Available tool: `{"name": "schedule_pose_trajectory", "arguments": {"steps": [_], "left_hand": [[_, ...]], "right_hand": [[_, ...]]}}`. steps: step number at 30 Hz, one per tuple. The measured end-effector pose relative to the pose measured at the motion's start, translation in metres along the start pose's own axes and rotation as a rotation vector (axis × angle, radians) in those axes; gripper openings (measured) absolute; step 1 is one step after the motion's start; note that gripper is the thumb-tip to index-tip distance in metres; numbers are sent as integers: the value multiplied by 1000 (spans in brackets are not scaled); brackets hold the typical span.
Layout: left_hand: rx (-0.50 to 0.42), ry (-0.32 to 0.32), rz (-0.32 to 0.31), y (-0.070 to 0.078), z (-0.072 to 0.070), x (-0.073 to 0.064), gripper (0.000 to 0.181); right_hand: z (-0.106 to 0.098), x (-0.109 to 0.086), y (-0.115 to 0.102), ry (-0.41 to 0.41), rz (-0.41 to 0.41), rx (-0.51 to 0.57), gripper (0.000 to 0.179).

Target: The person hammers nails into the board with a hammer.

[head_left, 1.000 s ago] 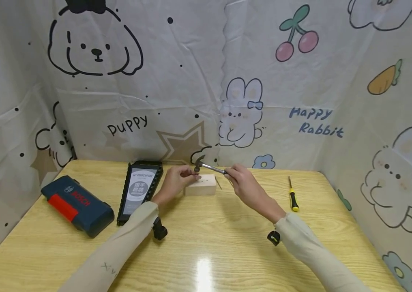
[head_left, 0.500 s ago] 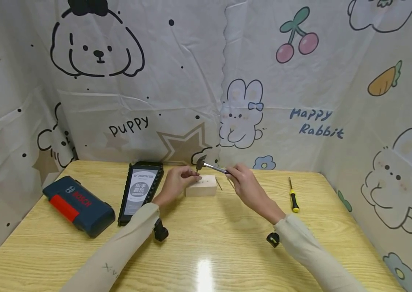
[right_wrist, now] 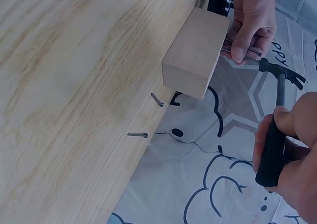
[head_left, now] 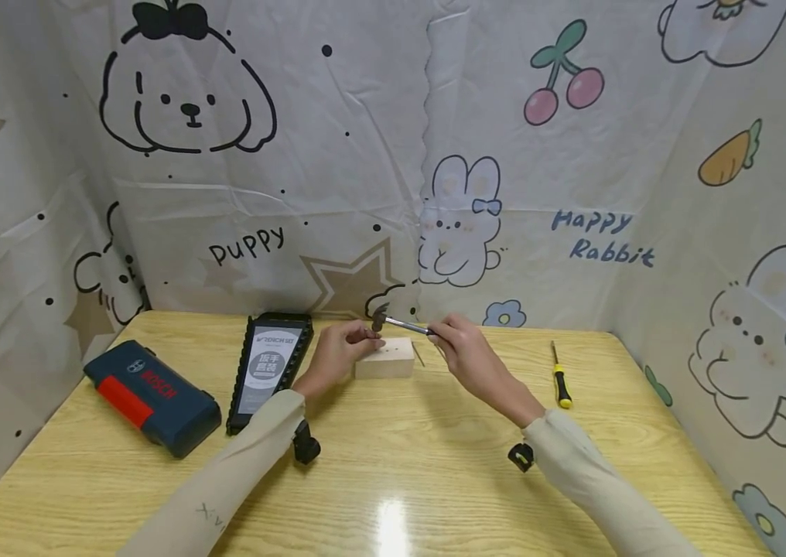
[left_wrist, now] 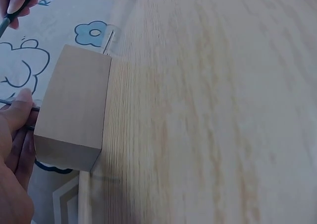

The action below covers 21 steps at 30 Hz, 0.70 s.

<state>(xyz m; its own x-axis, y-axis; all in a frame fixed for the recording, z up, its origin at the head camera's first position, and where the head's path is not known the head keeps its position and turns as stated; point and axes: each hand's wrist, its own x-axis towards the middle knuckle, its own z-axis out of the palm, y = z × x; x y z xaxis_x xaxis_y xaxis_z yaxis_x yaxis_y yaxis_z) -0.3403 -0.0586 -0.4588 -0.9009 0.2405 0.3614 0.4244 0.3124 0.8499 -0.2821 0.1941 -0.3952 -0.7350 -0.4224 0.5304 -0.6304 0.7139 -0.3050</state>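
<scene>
A pale wooden block [head_left: 384, 366] lies at the table's far edge, with small dark spots on its top. My left hand [head_left: 337, 352] is at its left end. In the right wrist view that hand pinches a nail [right_wrist: 251, 59] standing on the block's top. A second nail [right_wrist: 257, 52] stands beside it, partly behind the fingers. My right hand [head_left: 466, 348] grips the black handle of a claw hammer [right_wrist: 272, 144]. The hammer's head [head_left: 380, 318] is at the pinched nail's head; whether they touch I cannot tell.
Two loose nails [right_wrist: 137, 135] lie on the table right of the block. A yellow-and-black screwdriver [head_left: 560, 379] lies farther right. To the left are a black wrench-set case [head_left: 269, 363] and a blue-and-red Bosch case [head_left: 156, 398]. A printed cloth [head_left: 337, 178] hangs behind the table.
The hammer head lifts slightly off the nail half a second ago and is down at it again now. The left hand keeps its place on the block. The head view tilts slightly upward.
</scene>
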Motion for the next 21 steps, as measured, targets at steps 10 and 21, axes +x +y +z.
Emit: {"name": "schedule_pose_trajectory", "arguments": {"steps": [10,21], "left_hand": [[7,-16,5,1,-3,0,9],[0,-21,1,1,-4,2,12]], "right_hand": [[-3,2,-2,64,-34,-9,16],[14,-7,-7,178,-32,-16,12]]}}
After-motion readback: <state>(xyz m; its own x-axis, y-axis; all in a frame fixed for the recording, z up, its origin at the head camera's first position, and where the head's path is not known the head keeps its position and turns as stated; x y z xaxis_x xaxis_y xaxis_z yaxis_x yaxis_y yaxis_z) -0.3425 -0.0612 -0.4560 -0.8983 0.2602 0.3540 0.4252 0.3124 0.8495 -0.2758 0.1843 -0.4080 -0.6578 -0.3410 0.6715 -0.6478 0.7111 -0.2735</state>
